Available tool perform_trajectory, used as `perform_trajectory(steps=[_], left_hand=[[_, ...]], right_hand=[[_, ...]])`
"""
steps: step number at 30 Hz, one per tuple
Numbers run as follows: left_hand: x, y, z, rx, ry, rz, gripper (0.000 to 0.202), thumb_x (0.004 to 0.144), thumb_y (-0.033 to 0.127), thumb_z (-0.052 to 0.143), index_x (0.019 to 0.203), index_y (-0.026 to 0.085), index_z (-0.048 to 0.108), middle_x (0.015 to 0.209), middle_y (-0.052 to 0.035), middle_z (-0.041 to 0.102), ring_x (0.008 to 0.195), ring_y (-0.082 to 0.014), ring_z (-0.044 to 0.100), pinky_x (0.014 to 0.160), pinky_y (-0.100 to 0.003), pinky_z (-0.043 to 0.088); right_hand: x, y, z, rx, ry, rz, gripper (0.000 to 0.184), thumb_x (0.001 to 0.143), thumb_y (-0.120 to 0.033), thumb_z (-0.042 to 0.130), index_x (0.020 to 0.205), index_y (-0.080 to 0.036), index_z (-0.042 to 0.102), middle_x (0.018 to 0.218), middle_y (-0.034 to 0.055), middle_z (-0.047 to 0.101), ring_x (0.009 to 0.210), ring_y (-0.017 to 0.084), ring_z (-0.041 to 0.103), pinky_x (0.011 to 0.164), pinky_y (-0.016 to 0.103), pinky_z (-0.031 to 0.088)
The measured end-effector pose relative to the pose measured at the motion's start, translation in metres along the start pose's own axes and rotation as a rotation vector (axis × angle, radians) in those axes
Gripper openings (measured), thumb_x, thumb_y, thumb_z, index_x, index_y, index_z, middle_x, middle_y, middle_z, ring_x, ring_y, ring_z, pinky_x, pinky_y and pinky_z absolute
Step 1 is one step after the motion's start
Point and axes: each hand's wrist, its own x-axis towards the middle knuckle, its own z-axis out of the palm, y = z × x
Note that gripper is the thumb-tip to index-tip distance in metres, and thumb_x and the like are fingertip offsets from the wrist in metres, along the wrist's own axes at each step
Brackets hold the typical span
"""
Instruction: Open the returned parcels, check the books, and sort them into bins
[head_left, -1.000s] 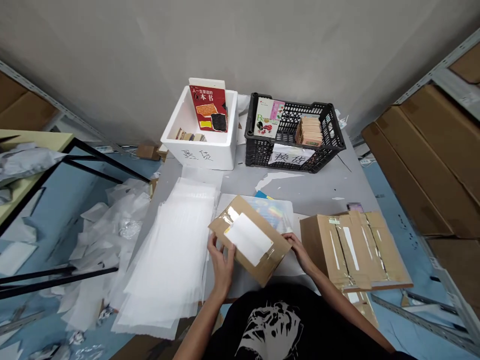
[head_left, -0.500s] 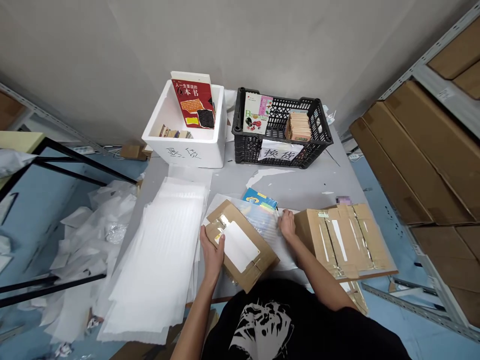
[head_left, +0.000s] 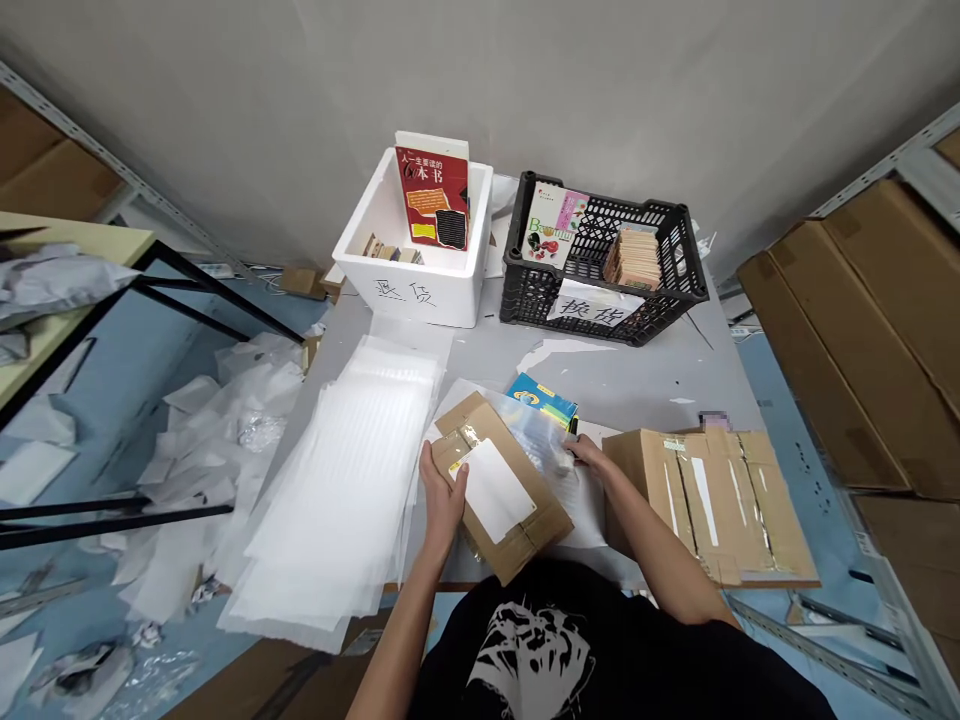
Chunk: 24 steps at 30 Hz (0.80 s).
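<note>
head: the left hand clasps the cardboard parcel, thumb on top; it looks taped and unopened. right of that grip, the right hand is at the plastic sheet, its hold unclear; beyond, the blue book lies partly uncovered.

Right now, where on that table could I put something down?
Bare grey tabletop shows between the black crate and the taped cardboard box, bar small scraps. The front is crowded: white sleeves, a parcel in the left hand, the right hand.
</note>
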Motion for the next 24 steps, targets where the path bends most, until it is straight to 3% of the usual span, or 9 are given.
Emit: perform_trajectory(steps=[7,10,13,15,18,20,24], left_hand=[[-0.002,0.004,0.01,0.023,0.07,0.026,0.079,0.082,0.039,0.056,0.144,0.012,0.016,0.142,-0.0213,0.03,0.137,-0.0309,0.026,0.113,-0.052,0.021],[-0.005,0.008,0.013,0.037,0.079,0.022,0.078,0.082,0.038,0.057,0.143,0.012,0.017,0.139,-0.0207,0.033,0.135,-0.0314,0.028,0.112,-0.053,0.023],[-0.006,0.011,0.015,0.049,0.074,0.02,0.076,0.082,0.038,0.057,0.142,0.013,0.019,0.137,-0.019,0.034,0.134,-0.0314,0.029,0.111,-0.054,0.024],[-0.007,0.013,0.016,0.063,0.075,0.013,0.074,0.082,0.038,0.057,0.141,0.014,0.02,0.136,-0.0183,0.035,0.134,-0.0311,0.029,0.11,-0.055,0.025],[-0.008,0.015,0.017,0.07,0.063,0.003,0.071,0.084,0.039,0.055,0.14,0.014,0.02,0.136,-0.0182,0.034,0.133,-0.0298,0.03,0.109,-0.053,0.027],[-0.009,0.017,0.018,0.061,0.049,-0.006,0.069,0.086,0.039,0.053,0.14,0.014,0.018,0.137,-0.0186,0.032,0.133,-0.0287,0.03,0.11,-0.052,0.028],[-0.011,0.021,0.019,0.039,0.026,-0.031,0.065,0.089,0.036,0.048,0.141,0.016,0.013,0.14,-0.0182,0.027,0.136,-0.027,0.026,0.111,-0.051,0.027]], right_hand=[[-0.037,-0.011,-0.052,-0.111,0.247,-0.1,0.047,0.081,-0.037,0.051,0.12,-0.01,0.047,0.089,0.0095,0.065,0.075,0.02,0.062,0.065,0.028,0.047],[-0.072,-0.027,-0.079,-0.269,0.365,-0.325,0.048,0.088,-0.042,0.041,0.127,-0.014,0.045,0.093,0.0101,0.066,0.073,0.021,0.062,0.069,0.033,0.047],[-0.119,-0.056,-0.088,-0.455,0.294,-0.557,0.046,0.09,-0.044,0.037,0.127,-0.018,0.049,0.085,0.0068,0.067,0.067,0.02,0.063,0.071,0.035,0.048],[-0.15,-0.077,-0.076,-0.572,0.224,-0.665,0.048,0.092,-0.043,0.036,0.135,-0.023,0.043,0.087,0.0059,0.068,0.07,0.021,0.064,0.071,0.035,0.049],[-0.178,-0.102,-0.035,-0.727,0.112,-0.81,0.049,0.094,-0.034,0.032,0.142,-0.023,0.034,0.113,0.0112,0.063,0.083,0.021,0.065,0.072,0.035,0.05],[-0.183,-0.111,-0.002,-0.854,0.039,-0.798,0.051,0.094,-0.026,0.032,0.145,-0.022,0.028,0.117,0.0129,0.059,0.084,0.021,0.064,0.069,0.033,0.05],[-0.178,-0.112,0.048,-1.098,-0.021,-0.634,0.059,0.089,-0.008,0.033,0.146,-0.017,0.022,0.112,0.0138,0.057,0.081,0.019,0.064,0.064,0.027,0.048]])
